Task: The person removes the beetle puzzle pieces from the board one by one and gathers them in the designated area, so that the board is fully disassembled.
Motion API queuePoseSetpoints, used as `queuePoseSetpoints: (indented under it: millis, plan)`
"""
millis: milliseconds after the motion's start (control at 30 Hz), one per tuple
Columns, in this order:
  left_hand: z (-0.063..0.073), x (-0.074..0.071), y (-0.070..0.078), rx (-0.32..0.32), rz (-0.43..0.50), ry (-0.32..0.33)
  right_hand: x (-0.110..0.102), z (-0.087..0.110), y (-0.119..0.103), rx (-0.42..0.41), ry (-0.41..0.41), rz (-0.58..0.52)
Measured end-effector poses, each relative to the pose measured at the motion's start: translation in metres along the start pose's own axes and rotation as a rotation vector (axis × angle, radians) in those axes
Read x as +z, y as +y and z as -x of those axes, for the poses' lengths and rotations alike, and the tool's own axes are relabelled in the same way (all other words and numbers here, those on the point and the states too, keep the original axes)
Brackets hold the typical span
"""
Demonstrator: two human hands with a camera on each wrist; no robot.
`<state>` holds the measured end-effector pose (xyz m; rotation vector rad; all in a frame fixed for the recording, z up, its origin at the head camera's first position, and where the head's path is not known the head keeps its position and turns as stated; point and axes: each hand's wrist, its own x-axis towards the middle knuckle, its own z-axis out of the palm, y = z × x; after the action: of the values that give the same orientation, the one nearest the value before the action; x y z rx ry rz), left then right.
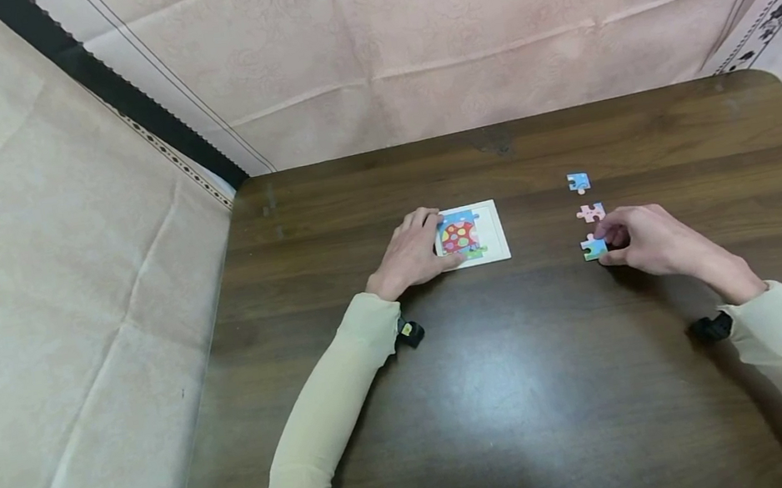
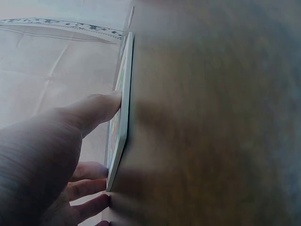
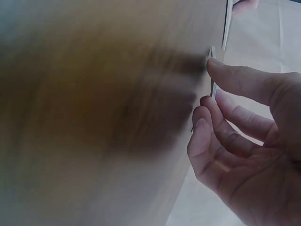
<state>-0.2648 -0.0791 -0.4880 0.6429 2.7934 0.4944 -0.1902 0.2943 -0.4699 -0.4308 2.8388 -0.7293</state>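
Note:
A small jigsaw board [image 1: 494,239] with a white border lies on the table, its picture of a red spotted shape partly filled in. My left hand [image 1: 410,251] rests over its left side. The thumb [image 2: 106,106] lies on the near border, while the other fingers reach along the left edge. To the right, my right hand [image 1: 652,243] pinches a blue-and-green puzzle piece [image 1: 592,249] between thumb and fingers, close over the table. In the right wrist view that piece [image 3: 213,89] shows edge-on. Just beyond it lies a pink-and-blue puzzle piece [image 1: 588,213], and farther back a blue puzzle piece [image 1: 578,182].
The dark wooden table [image 1: 490,398] has a rounded far right corner. Pale patterned cloth [image 1: 450,33] hangs behind its far edge, and more cloth [image 1: 55,328] hangs along the left side.

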Motion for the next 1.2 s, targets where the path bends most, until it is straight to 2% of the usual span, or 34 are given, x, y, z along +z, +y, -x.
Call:
queuePoseSetpoints:
  millis: [533,1200]
  plan:
    - [0.0,0.001,0.0,0.001,0.009,0.006,-0.001,0.003,0.012,0.024,-0.025,-0.01]
    - [-0.001,0.002,-0.001,0.007,0.004,0.006,-0.004,0.002,0.012,0.056,-0.067,-0.03]
